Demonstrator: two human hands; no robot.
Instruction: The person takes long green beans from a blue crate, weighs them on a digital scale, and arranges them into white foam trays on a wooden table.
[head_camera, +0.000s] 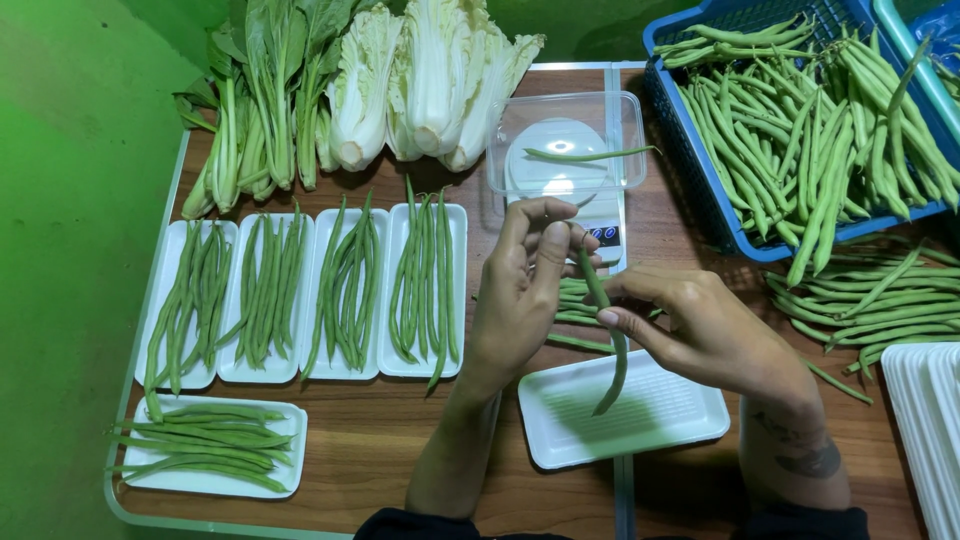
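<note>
At frame centre, the left hand (525, 275) and right hand (700, 320) each pinched one green bean (605, 325) — apparently near its top — above an empty white foam tray (680, 425). A loosened pinch could drop it off-tray.

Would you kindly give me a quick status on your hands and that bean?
Left hand pinching green bean at top. Right hand gripping it midway. Bean hangs over empty white tray. Nothing in the way.
</note>
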